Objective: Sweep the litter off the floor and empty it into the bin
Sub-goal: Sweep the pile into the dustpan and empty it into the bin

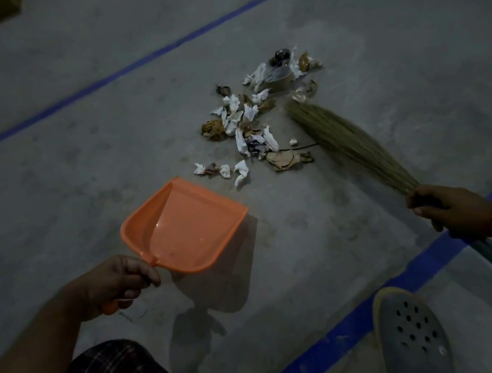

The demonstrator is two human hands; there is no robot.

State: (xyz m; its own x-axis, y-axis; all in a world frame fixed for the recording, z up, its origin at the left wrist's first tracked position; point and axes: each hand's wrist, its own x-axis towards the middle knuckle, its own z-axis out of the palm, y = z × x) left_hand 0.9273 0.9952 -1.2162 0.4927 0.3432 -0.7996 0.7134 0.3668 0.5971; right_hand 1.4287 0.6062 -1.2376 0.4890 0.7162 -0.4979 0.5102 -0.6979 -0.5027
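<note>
On the grey concrete floor (pixel 77 91) the litter pile (pixel 259 118) of crumpled paper and dry leaves lies loose, none collected yet. Just short of the pile, the orange dustpan (pixel 182 226) hovers tilted, left hand (pixel 118 281) grip clamped on its handle. Right of the pile, grass broom (pixel 346 142) bristles touch down, right hand (pixel 447 210) grip closed round its neck. Step: lining up. Next, likely: pan lip flat against pile, broom pushes litter in. No bin visible.

Paper-and-leaf litter (pixel 257 118) heaped on floor
</note>
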